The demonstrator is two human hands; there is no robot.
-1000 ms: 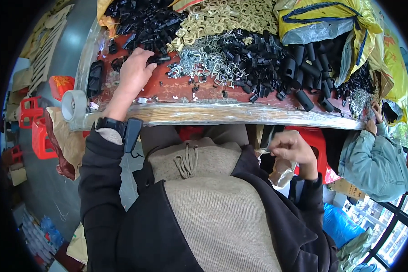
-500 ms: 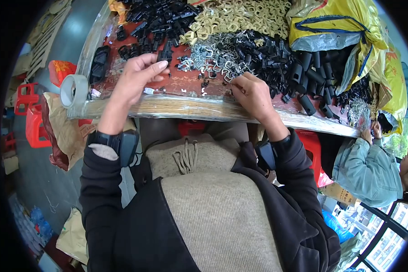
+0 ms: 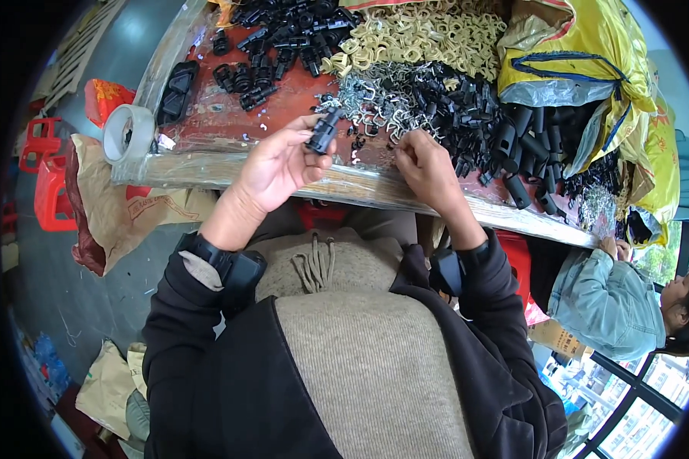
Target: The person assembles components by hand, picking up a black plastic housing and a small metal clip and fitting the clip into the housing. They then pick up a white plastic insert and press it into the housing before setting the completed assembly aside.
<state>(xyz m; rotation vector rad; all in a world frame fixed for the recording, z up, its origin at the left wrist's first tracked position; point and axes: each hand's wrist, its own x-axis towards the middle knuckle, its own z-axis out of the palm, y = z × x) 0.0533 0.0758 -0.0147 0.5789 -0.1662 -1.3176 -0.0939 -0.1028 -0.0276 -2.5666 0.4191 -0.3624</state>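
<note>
My left hand point(image 3: 281, 164), palm turned up, grips a black plastic fitting point(image 3: 325, 130) between thumb and fingers above the table's front edge. My right hand point(image 3: 427, 164) rests at the edge with its fingers curled together; whatever is in them is too small or hidden. Just beyond it lie bent silvery metal clips point(image 3: 371, 96) and a heap of small black plastic parts point(image 3: 455, 99). More black fittings point(image 3: 256, 73) lie at the far left, on the red tabletop point(image 3: 230, 122).
Yellowish ring-shaped parts point(image 3: 421, 42) are heaped at the back. Black tubes point(image 3: 524, 145) and a yellow sack point(image 3: 574, 46) are on the right. A tape roll point(image 3: 128, 134) hangs at the left corner. Another person point(image 3: 612, 298) works at far right. Red stools point(image 3: 52, 195) stand left.
My left hand has moved right and turned palm up, lifting the black fitting off the table toward my right hand. My right hand stays nearly in place.
</note>
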